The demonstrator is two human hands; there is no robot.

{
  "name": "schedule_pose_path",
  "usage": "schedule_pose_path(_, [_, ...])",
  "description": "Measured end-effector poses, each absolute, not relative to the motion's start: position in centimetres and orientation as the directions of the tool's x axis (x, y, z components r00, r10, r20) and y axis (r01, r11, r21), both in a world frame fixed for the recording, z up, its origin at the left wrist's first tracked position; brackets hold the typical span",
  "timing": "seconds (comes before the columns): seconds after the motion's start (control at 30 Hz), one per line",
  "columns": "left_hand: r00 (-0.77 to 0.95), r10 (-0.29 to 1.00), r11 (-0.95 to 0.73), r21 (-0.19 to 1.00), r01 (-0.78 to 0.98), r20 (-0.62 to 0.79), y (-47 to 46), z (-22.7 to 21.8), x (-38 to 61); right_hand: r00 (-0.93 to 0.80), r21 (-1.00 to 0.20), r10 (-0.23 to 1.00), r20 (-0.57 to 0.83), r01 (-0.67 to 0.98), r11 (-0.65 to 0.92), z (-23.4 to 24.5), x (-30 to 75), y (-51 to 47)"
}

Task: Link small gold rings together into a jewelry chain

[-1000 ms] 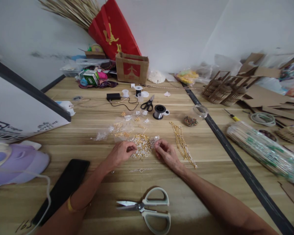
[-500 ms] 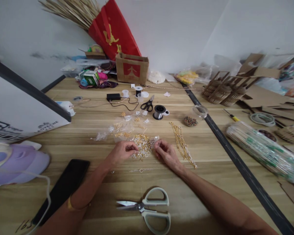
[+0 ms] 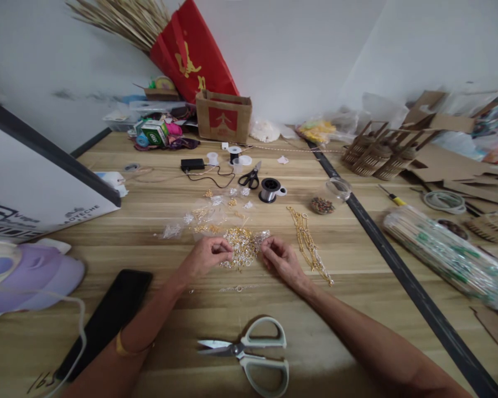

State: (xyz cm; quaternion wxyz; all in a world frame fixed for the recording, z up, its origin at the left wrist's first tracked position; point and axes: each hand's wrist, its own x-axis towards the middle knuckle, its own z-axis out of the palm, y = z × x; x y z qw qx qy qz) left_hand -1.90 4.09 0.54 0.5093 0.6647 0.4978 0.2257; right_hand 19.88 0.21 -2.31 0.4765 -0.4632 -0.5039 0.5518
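Observation:
A pile of small gold and silver jewelry findings lies on the wooden table between my hands. At its left edge is my left hand, thumb and fingertips pinched together; whatever they hold is too small to make out. My right hand is at the right edge, also pinched, beside a small clear bag. Its fingertips hide what they may grip. Nearer me lies a short, thin chain with a ring. Gold chains are stretched out to the right of my right hand.
Large white-handled scissors lie open in front of me, with a black phone to the left. Behind the pile are small bags of findings, black scissors and a wire spool. A bead container stands at right.
My left hand has shifted very slightly left, away from the pile. My right hand stays almost where it was.

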Motion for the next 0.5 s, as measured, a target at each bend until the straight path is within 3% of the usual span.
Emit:
schedule_pose_path(0.2, [0.385,0.906,-0.01,0.901,0.434,-0.175,4.2,0.4,-2.0,-0.115,-0.998,0.993,-0.026,-0.057,-0.033,-2.5,19.9,0.2])
schedule_pose_path(0.33, [0.356,0.931,-0.102,0.882,0.459,-0.078,4.6,0.5,-2.4,-0.12,-0.998,0.993,-0.019,-0.059,-0.027,-2.6,20.0,0.3])
schedule_pose_path(0.4, [0.302,0.953,-0.185,0.797,0.575,0.004,4.8,1.0,-2.9,-0.121,-0.998,0.992,-0.02,-0.061,-0.027,-2.6,20.0,0.2])
schedule_pose_path(0.5, [0.256,0.952,-0.306,0.441,0.844,0.171,4.8,2.3,-4.1,-0.119,-0.998,0.993,-0.023,-0.054,-0.03,-2.5,20.0,0.2])
